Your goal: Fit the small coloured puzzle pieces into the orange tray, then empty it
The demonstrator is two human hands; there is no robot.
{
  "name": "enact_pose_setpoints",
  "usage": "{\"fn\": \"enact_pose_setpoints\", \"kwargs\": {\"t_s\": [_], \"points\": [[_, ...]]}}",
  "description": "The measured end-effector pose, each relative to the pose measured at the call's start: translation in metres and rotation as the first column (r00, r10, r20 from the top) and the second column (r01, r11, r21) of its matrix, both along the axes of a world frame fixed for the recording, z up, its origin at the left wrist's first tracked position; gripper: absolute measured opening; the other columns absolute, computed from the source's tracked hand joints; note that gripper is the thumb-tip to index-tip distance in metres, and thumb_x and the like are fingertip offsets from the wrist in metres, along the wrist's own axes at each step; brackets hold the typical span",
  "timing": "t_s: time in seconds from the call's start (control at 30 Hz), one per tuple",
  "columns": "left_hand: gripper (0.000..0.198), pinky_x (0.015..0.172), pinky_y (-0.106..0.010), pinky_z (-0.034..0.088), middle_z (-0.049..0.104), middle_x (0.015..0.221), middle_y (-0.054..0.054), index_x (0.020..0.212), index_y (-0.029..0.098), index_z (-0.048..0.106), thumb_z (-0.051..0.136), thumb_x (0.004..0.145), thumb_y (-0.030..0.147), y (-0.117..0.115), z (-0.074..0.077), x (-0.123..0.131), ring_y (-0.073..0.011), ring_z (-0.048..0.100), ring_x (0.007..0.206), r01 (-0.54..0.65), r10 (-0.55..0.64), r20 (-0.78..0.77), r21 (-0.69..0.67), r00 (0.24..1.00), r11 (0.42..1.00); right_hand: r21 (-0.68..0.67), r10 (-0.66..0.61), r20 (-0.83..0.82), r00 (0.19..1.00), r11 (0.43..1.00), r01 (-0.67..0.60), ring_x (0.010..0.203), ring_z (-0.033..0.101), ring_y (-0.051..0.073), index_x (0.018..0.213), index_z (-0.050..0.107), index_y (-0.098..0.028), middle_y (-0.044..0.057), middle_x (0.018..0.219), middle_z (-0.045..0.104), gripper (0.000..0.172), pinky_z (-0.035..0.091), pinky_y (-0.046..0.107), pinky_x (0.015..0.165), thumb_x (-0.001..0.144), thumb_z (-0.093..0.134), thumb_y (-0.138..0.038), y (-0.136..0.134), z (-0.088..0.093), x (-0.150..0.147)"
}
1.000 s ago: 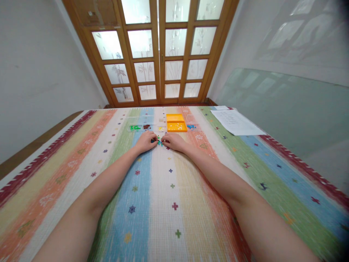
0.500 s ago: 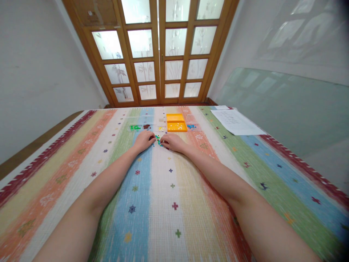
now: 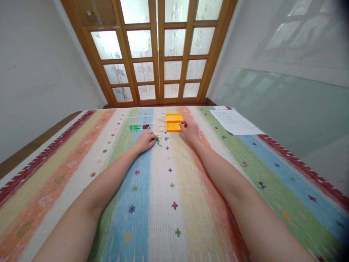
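Small loose pieces [image 3: 159, 143], mostly green and blue, lie in a scattered pile on the striped cloth. My left hand [image 3: 145, 141] rests at the left side of this pile with its fingertips pressed together; whatever is between them is too small to make out. My right hand [image 3: 191, 130] is at the right edge of an open orange box [image 3: 173, 118], which has white pieces in its near half. Its fingers are pinched, and what they hold, if anything, cannot be seen. A few more pieces [image 3: 166, 138] lie between the hands.
Clear plastic boxes hold green pieces [image 3: 134, 127], brown pieces [image 3: 146, 127] and yellow pieces [image 3: 160, 128]. A printed sheet [image 3: 233, 122] lies at the far right of the table. Glazed wooden doors [image 3: 160, 58] stand behind it.
My right hand has left the pile and moved right and away from me to the orange box, covering the blue pieces beside it. My left hand has barely shifted.
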State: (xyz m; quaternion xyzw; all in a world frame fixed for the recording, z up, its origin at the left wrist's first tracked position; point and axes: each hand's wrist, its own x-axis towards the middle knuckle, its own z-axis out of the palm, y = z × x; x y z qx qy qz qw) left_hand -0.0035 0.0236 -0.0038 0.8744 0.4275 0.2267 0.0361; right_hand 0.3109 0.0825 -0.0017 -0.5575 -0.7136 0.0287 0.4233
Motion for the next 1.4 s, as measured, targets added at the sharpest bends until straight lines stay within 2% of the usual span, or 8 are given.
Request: {"fn": "enact_pose_setpoints", "kwargs": {"t_s": [0.13,0.27,0.53,0.73,0.87,1.0,1.2,1.4], "points": [[0.023,0.093,-0.042,0.047,0.070,0.101,-0.008,0.108,0.024,0.081,0.061,0.096,0.025,0.000,-0.001,0.000,-0.0262,0.060,0.099,0.000,0.000,-0.017,0.012,1.000,1.000,0.003,-0.148,-0.064,0.987,0.989,0.148,0.075,0.060,0.022,0.094,0.073,-0.020,0.006,0.081,0.071,0.018,0.039,0.031,0.070,0.094,0.057,-0.030,0.012,-0.005,0.026],[0.024,0.093,-0.042,0.047,0.071,0.102,-0.009,0.109,0.024,0.080,0.061,0.096,0.025,0.000,0.000,0.001,-0.0266,0.060,0.100,-0.006,0.007,-0.029,0.012,1.000,1.000,-0.050,-0.256,-0.101,0.961,0.966,0.252,0.078,0.060,0.024,0.098,0.075,-0.018,0.009,0.086,0.073,0.024,0.039,0.032,0.069,0.095,0.056,-0.033,0.018,-0.010,0.039],[0.015,0.093,-0.041,0.046,0.069,0.098,-0.008,0.099,0.024,0.079,0.065,0.093,0.023,-0.001,0.001,0.002,-0.0258,0.060,0.099,-0.022,0.022,0.006,-0.019,1.000,1.000,-0.103,-0.300,-0.077,0.951,0.951,0.292,0.083,0.063,0.025,0.106,0.075,-0.019,0.009,0.093,0.075,0.025,0.041,0.032,0.073,0.095,0.056,-0.031,0.024,-0.020,0.045],[0.011,0.090,-0.040,0.047,0.068,0.096,-0.008,0.094,0.022,0.079,0.069,0.091,0.025,0.000,0.000,0.002,-0.0259,0.060,0.097,-0.080,0.081,0.029,-0.024,0.996,0.996,-0.062,-0.294,0.034,0.955,0.953,0.296,0.090,0.063,0.028,0.108,0.075,-0.019,0.011,0.097,0.076,0.025,0.041,0.036,0.080,0.093,0.055,-0.025,0.016,-0.013,0.034],[0.011,0.089,-0.040,0.047,0.068,0.095,-0.008,0.092,0.022,0.078,0.070,0.092,0.028,0.000,0.001,0.002,-0.0259,0.060,0.097,-0.079,0.081,0.046,-0.038,0.996,0.996,0.013,-0.186,0.106,0.977,0.982,0.186,0.096,0.062,0.029,0.101,0.074,-0.019,0.012,0.101,0.075,0.022,0.040,0.038,0.085,0.095,0.053,-0.020,0.006,-0.005,0.014],[0.009,0.088,-0.039,0.048,0.072,0.095,-0.007,0.094,0.022,0.075,0.069,0.092,0.029,-0.002,0.003,0.005,-0.0249,0.063,0.094,-0.097,0.107,0.147,-0.071,0.983,0.993,0.047,0.017,0.186,0.982,0.999,-0.026,0.095,0.062,0.028,0.101,0.074,-0.019,0.012,0.101,0.074,0.021,0.041,0.039,0.087,0.098,0.054,-0.021,-0.009,0.000,-0.013],[0.013,0.078,-0.033,0.050,0.074,0.091,-0.003,0.093,0.022,0.069,0.065,0.092,0.034,-0.002,0.003,0.016,-0.0192,0.065,0.081,-0.074,0.172,0.438,-0.232,0.882,0.970,0.105,0.312,0.314,0.897,0.927,-0.359,0.098,0.060,0.026,0.101,0.074,-0.022,0.010,0.099,0.073,0.016,0.040,0.038,0.090,0.102,0.058,-0.025,-0.034,0.006,-0.047],[0.020,0.073,-0.030,0.050,0.069,0.088,-0.002,0.091,0.021,0.062,0.071,0.086,0.038,0.003,-0.003,0.023,-0.0165,0.062,0.078,0.017,0.174,0.609,-0.294,0.774,0.956,0.103,0.442,0.336,0.832,0.860,-0.499,0.096,0.059,0.025,0.105,0.074,-0.023,0.008,0.100,0.072,0.013,0.038,0.037,0.089,0.103,0.061,-0.028,-0.046,0.009,-0.059]]}}
